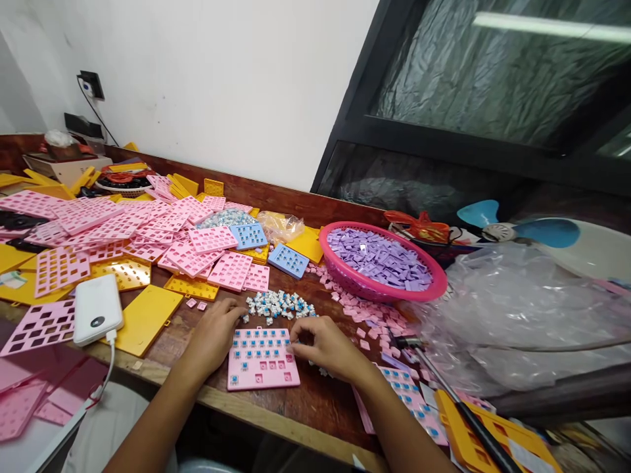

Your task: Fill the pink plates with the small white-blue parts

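Note:
A pink keyboard plate [254, 366] lies flat at the table's front edge, its upper rows filled with blue-and-white key switches and several lower sockets bare. My right hand [323, 345] is closed in a pinch at the plate's upper right edge, on a key switch mostly hidden by the fingers. Left of the plate, my left hand [217, 338] rests with bent fingers closed around a key switch [245, 318] at the near left end of the pile. Loose key switches [279, 304] are heaped just behind the plate.
Pink plates [128, 223] and yellow cases [148, 320] cover the left side, with a white power bank [98, 309] on them. A pink basket [340, 276] of purple keycaps stands behind right. Pink keycaps [362, 312], a filled plate [411, 397] and a hammer [453, 394] lie right.

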A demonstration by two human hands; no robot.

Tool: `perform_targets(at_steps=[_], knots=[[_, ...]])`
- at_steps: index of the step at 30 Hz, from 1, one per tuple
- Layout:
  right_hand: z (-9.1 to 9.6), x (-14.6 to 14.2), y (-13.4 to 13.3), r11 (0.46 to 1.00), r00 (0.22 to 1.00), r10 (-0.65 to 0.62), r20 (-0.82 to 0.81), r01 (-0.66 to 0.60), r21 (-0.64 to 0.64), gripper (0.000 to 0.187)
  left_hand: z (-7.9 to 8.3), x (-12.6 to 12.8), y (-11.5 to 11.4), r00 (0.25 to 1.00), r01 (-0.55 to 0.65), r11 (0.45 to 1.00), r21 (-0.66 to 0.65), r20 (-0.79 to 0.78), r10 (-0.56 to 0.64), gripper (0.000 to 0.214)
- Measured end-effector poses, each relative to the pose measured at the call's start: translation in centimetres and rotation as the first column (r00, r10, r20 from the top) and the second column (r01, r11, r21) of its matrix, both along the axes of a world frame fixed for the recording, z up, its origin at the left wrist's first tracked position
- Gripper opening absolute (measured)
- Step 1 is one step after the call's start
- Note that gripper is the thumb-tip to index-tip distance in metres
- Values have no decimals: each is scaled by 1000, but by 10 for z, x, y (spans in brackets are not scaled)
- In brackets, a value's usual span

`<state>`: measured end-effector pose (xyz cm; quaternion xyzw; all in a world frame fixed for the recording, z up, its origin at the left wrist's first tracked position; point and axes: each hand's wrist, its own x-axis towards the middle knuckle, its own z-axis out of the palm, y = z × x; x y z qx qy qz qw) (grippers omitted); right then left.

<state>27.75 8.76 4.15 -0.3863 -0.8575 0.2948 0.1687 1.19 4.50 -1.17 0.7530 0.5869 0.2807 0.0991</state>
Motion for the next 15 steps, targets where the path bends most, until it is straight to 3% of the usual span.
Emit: perform_targets(at_steps=[5, 15], knots=[[-4, -7, -6, 998, 995, 56, 79, -56, 0, 8, 7, 3, -3, 996, 17, 1000, 4, -82, -17, 30], [-1, 0, -8, 985, 969, 172, 177, -167, -45, 12, 16, 3, -2, 998, -35, 986, -165, -57, 26, 21]])
